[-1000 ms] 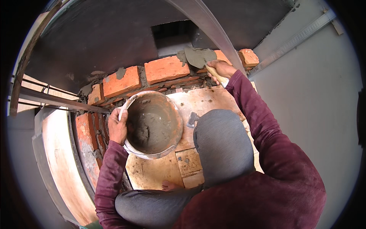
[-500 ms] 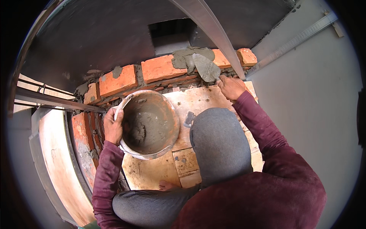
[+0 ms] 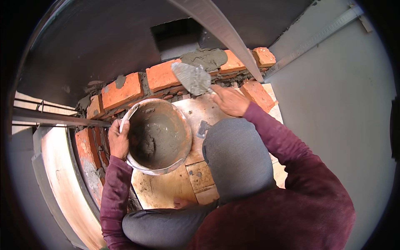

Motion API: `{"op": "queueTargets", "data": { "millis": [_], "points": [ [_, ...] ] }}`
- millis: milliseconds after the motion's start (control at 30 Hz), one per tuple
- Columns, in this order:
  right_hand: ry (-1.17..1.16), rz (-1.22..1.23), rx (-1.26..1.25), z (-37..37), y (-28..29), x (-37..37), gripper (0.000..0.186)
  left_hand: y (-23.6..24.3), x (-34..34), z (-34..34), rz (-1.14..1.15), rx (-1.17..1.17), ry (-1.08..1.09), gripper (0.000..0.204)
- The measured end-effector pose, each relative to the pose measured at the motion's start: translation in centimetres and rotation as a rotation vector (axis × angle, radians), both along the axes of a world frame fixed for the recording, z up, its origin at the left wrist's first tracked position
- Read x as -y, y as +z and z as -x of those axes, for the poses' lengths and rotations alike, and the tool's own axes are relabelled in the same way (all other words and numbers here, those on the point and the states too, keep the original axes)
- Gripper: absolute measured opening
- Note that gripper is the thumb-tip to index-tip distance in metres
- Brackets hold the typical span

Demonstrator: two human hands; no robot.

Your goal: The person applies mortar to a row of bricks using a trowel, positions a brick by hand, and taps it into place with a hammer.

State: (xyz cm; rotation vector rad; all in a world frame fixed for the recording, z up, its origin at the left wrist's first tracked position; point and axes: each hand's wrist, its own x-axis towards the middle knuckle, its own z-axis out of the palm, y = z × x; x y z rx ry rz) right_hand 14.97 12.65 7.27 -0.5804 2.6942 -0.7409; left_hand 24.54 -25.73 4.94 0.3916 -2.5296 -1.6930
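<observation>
My left hand (image 3: 119, 139) is closed on the handle and rim of a round bucket (image 3: 188, 139), whose inside holds grey wet mortar (image 3: 152, 139). With my right hand (image 3: 230, 101) I grip a trowel (image 3: 192, 78) by its handle, which my fingers mostly hide. The trowel's mortar-smeared blade is over the front edge of a brick (image 3: 161, 76) in the top row. Just beyond the blade, a patch of fresh mortar (image 3: 208, 58) lies on the bricks. A loose brick (image 3: 256, 95) rests on the boards beside my right wrist.
A metal straightedge (image 3: 225, 31) slants down to the bricks at the right. A metal bar (image 3: 58, 116) reaches the wall's left end. The dark wall behind has a square opening (image 3: 177, 37). Wooden boards (image 3: 162, 189) lie below the bucket, with a small grey tool head (image 3: 203, 129) near my knee.
My right hand and the trowel have moved left, off the mortar patch toward the bucket. The loose brick beside my right wrist has come into sight. My left hand still holds the bucket.
</observation>
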Motion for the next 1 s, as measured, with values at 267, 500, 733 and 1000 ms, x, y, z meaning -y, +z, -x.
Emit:
{"op": "queueTargets", "data": {
  "millis": [267, 500, 733, 1000],
  "points": [
    [-0.288, -0.245, 0.000, 3.0, -0.7, -4.7, 0.039, 0.0, 0.5, -0.8, -0.031, 0.023, 0.005, 0.020],
    [-0.650, 0.265, 0.325, 3.1, -0.8, -4.6, 0.027, 0.4, -0.4, -0.2, -0.029, 0.008, -0.030, 0.019],
    [-0.397, 0.749, 0.785, 2.0, 0.2, 1.0, 0.021, -0.1, 0.2, -0.4, -0.017, -0.014, -0.002, 0.022],
    [-0.569, 0.673, 0.750, 1.8, -1.3, -0.5, 0.035, 0.4, -0.6, 0.3, -0.045, -0.002, -0.002, 0.022]
  ]
}}
